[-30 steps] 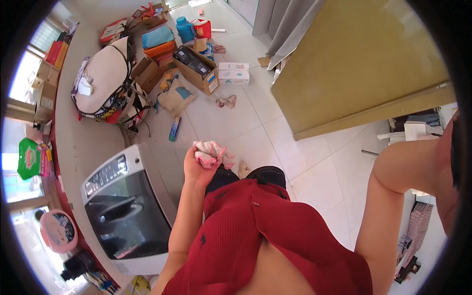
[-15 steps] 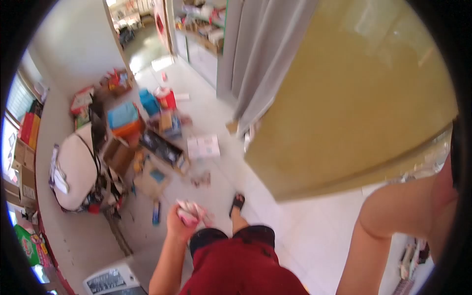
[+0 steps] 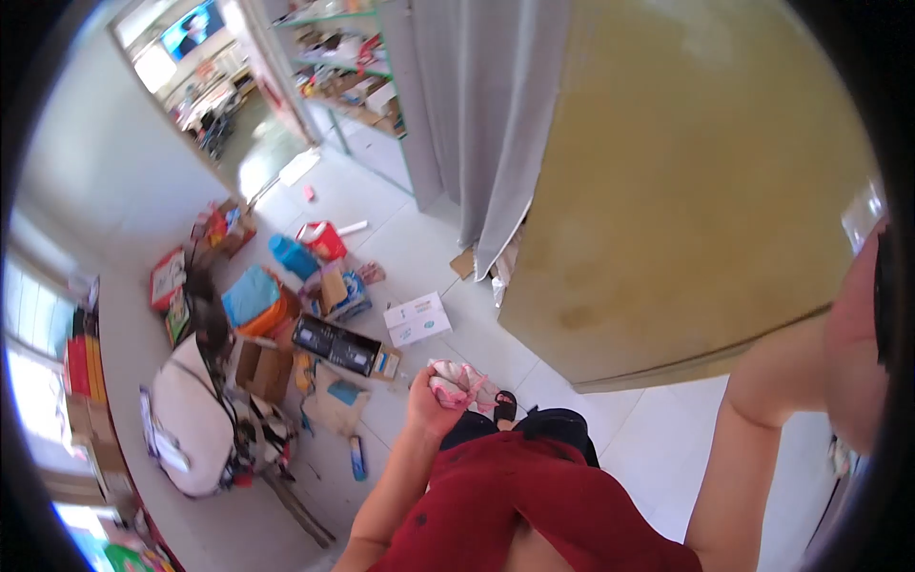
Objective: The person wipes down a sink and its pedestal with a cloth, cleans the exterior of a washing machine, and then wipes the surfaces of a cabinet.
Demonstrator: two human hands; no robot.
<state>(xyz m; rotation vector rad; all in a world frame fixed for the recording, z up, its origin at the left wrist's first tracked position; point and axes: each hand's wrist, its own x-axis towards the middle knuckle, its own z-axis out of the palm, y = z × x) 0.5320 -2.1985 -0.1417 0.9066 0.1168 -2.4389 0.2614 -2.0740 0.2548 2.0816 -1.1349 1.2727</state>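
My left hand (image 3: 431,405) is closed around a crumpled pink and white cloth (image 3: 457,383), held in front of my body above the floor. Part of the cloth hangs past my fingers. My right arm is bent and raised at the right edge, with my right hand (image 3: 853,353) very close to the camera. Its fingers are out of sight, so I cannot make out their position. Beside that arm stands a large yellowish-brown panel (image 3: 686,210).
A white box (image 3: 417,318), a long black box (image 3: 335,343), an open cardboard box (image 3: 264,369) and a red bucket (image 3: 323,240) litter the tiled floor. A white bag (image 3: 193,415) lies at left. Grey curtains (image 3: 496,124) hang beside shelves (image 3: 348,91); a doorway opens at the back.
The view has swung, so the floor items appear lower and further right. My left hand still grips the cloth, and my right arm stays raised.
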